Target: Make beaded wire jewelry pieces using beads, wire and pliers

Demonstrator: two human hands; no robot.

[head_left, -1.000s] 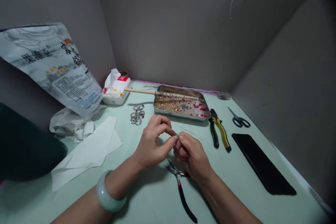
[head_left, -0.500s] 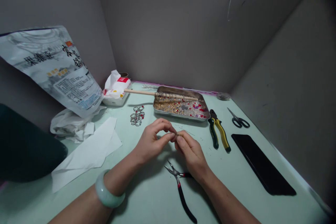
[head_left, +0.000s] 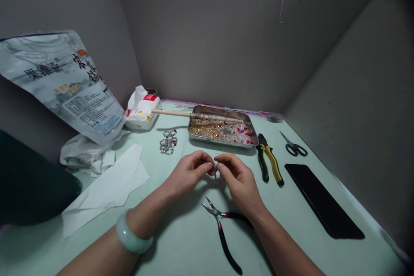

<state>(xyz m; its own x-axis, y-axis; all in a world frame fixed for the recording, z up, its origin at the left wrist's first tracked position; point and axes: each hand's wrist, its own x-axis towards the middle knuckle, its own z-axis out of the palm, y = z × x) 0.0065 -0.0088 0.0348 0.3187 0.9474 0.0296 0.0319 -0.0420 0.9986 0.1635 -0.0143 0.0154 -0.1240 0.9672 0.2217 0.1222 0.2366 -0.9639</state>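
A printed pouch stands at left above a crumpled white bag (head_left: 86, 155), with a dark green object nearby and white paper (head_left: 106, 189) spread nearer. Farther back sits a tissue pack (head_left: 142, 114); a flat black object (head_left: 323, 200) lies at right, near a gray wall (head_left: 207, 39).

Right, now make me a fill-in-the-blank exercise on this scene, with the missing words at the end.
The pale green bangle circles the person's ____ wrist.
The round wooden stick lies across a shallow rectangular tray made of ____.
The pliers with two-coloured handles have one dark green handle and one ____ handle.
The black-handled metal pliers lie with their jaws ____.

Missing words: left; metal; yellow; open.
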